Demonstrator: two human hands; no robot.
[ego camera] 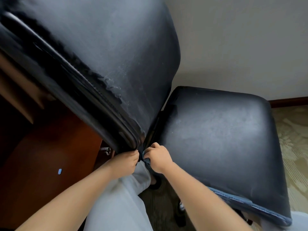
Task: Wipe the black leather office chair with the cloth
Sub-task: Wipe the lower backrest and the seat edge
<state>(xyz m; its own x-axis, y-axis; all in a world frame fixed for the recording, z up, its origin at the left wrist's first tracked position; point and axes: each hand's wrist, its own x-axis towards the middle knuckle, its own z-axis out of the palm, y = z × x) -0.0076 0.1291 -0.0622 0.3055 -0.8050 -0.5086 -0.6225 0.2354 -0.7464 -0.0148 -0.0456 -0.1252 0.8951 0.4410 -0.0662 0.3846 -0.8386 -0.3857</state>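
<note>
The black leather office chair fills the view, its backrest leaning to the upper left and its seat at the right, both dull with worn grey patches. My right hand grips a small blue-grey cloth at the near end of the gap between seat and backrest. My left hand grips the lower corner of the backrest, right beside the cloth. Most of the cloth is hidden inside my fist.
A brown wooden desk with a small blue object on it stands at the left, its drawer lock just behind the backrest. My light trousers and a dark shoe are below. Patterned carpet lies at the right, a wall behind.
</note>
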